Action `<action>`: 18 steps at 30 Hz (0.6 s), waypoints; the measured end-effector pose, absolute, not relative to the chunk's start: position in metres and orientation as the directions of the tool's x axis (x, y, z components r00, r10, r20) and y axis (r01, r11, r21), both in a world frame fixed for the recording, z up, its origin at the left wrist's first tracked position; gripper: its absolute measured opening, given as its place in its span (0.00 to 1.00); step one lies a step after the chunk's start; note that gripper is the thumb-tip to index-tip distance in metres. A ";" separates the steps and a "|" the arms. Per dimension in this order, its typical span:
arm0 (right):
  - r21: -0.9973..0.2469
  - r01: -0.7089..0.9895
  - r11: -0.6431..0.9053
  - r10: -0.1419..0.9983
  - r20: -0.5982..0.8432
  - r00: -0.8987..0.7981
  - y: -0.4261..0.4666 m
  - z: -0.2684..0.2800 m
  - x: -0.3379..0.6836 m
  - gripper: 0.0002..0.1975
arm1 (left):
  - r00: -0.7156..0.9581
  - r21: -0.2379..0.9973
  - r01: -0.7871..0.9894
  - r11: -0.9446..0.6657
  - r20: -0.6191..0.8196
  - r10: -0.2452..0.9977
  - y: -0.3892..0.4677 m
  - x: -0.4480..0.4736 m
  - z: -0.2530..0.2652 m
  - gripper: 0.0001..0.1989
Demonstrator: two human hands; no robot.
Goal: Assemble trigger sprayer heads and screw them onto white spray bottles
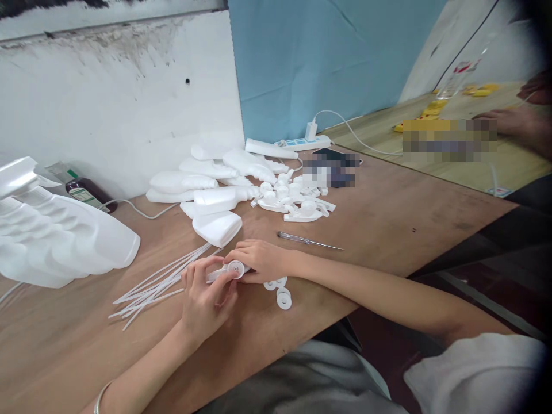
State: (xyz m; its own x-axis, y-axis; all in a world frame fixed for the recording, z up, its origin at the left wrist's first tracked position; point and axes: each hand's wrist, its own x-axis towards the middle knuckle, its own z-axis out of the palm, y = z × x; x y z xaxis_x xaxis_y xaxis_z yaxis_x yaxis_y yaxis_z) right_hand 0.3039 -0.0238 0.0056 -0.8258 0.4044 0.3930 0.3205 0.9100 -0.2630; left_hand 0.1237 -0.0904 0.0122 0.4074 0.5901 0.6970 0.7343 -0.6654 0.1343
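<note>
Over the front of the brown table (371, 224), both my hands hold a white plastic spray trigger head (236, 268), its round collar with a small centre hole facing up toward me. My left hand (207, 296) pinches it from the left with thumb and fingers. From the far right side my right hand (261, 259) closes around it, its fingertips partly hidden. Several white washers (283, 299) lie just below my right wrist. Left of my left hand spreads a bundle of thin white tubes (150, 284). A thin screwdriver (308, 240) rests beyond my right forearm.
White spray bottles (215, 198) lie heaped toward the wall, beside a pile of white trigger heads (297, 201). Bottles (69, 241) are stacked at left, near a dark bottle (88, 192). A power strip (302, 142) lies behind. Another person's hand (513, 126) is at right.
</note>
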 end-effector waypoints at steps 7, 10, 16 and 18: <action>-0.253 0.305 0.918 0.390 0.435 -0.812 -0.022 0.001 0.304 0.14 | 0.426 0.090 0.751 -0.655 0.691 0.583 -0.090 0.124 0.011 0.08; -0.247 0.305 0.920 0.387 0.438 -0.812 -0.021 -0.001 0.303 0.13 | 0.424 0.070 0.754 -0.653 0.708 0.565 -0.090 0.124 0.011 0.07; -0.240 0.322 0.916 0.396 0.408 -0.822 -0.022 0.001 0.304 0.15 | 0.424 0.001 0.763 -0.647 0.754 0.502 -0.089 0.124 0.010 0.06; -0.247 0.326 0.913 0.402 0.396 -0.826 -0.022 0.002 0.305 0.16 | 0.420 -0.016 0.767 -0.642 0.769 0.482 -0.088 0.125 0.010 0.06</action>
State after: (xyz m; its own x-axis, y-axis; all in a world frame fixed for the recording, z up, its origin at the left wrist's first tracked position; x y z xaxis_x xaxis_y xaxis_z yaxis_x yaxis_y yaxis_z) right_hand 0.3045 -0.0224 0.0018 -0.8258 0.4021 0.3956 0.3259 0.9125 -0.2472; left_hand 0.1246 -0.0880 0.0100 0.4198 0.4824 0.7688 0.7668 -0.6416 -0.0161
